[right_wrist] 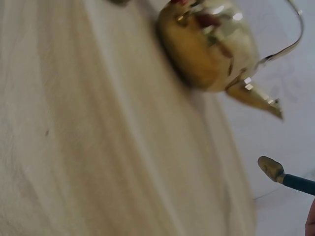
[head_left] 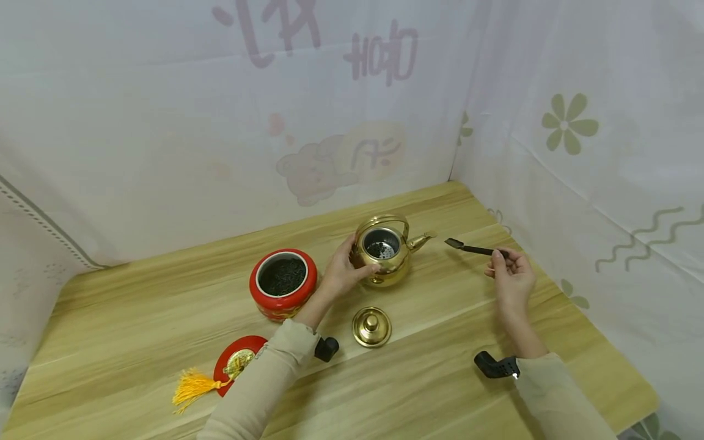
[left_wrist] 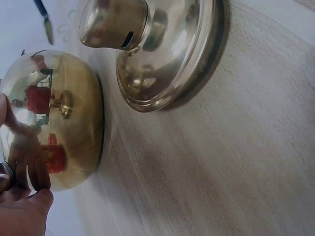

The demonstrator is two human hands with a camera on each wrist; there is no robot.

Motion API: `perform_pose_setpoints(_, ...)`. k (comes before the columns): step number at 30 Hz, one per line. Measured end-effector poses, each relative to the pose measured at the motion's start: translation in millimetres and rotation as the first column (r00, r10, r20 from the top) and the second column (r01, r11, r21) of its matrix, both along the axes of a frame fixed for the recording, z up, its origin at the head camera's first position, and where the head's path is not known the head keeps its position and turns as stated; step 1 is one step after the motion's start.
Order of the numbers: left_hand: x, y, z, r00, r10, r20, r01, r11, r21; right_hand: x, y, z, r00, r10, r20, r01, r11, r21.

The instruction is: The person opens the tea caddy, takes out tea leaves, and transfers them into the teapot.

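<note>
A gold teapot [head_left: 395, 272] with its handle raised stands uncovered on the table, dark tea leaves showing inside. My left hand [head_left: 342, 272] grips its left side, thumb across the front. In the left wrist view the shiny teapot body [left_wrist: 78, 142] mirrors that hand. Right of the spout, my right hand [head_left: 516, 281] pinches the dark handle of a small tea scoop [head_left: 477, 250] above the table. The scoop's head points toward the teapot, apart from it; in the right wrist view the scoop [right_wrist: 270, 168] looks bare. The gold teapot lid [head_left: 372, 327] lies in front of the teapot.
Beside my left forearm stands an uncovered red canister [head_left: 311, 287] of dark tea leaves. Its red lid [head_left: 221, 366] with a yellow tassel [head_left: 194, 387] lies nearer, partly under my sleeve. The wooden table [head_left: 434, 366] meets hanging printed cloth [head_left: 181, 153] behind and at the sides.
</note>
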State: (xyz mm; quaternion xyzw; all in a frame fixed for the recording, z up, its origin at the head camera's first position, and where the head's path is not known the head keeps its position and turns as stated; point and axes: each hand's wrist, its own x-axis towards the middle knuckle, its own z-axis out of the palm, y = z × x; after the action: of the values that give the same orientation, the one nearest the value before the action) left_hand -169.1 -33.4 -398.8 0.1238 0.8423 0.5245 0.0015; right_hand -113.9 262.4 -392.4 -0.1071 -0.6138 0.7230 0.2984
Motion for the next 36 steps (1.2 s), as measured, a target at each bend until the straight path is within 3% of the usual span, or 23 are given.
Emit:
perform_pose_setpoints(9, 0.8, 2.6, -1.8, 1.000, 0.008, 0.003, -0.008, 1.000, -0.027, -10.9, 8.3, -27.7, 0.974, -0.017, 0.225, -0.015, 0.990, 0.139)
perform_pose_setpoints(16, 0.7, 3.3, -0.9, 1.000, -0.005, 0.006, 0.005, 1.000, -0.009, -10.0, 14.5, -39.3, 0.934, 0.007, 0.357, -0.123, 0.945, 0.303)
perform_pose_setpoints(18, 0.5, 2.8, -0.5, 1.000, -0.004, 0.006, 0.004, 1.000, -0.005, -9.6, 16.5, -41.5, 0.915, 0.011, 0.403, -0.185, 0.900, 0.396)
perform_pose_setpoints(23, 0.8, 0.6, -0.4, 1.000, 0.013, 0.003, -0.012, 1.000, -0.025, -10.1, 22.1, -49.1, 0.890, -0.032, 0.454, -0.297, 0.715, 0.633)
perform_pose_setpoints(25, 1.2, -0.2, -0.6, 1.000, 0.018, 0.005, -0.018, 0.999, -0.029, -10.7, 23.3, -51.6, 0.882, -0.040, 0.470, -0.329, 0.663, 0.673)
perform_pose_setpoints(29, 1.1, -1.2, -1.2, 1.000, 0.019, -0.003, -0.019, 0.999, -0.032, -11.7, 23.6, -53.9, 0.857, -0.032, 0.515, -0.394, 0.603, 0.693)
perform_pose_setpoints(36, 0.7, -1.7, -1.6, 1.000, 0.020, -0.008, -0.021, 0.999, -0.036, -11.9, 21.6, -52.2, 0.814, 0.000, 0.582, -0.483, 0.557, 0.676)
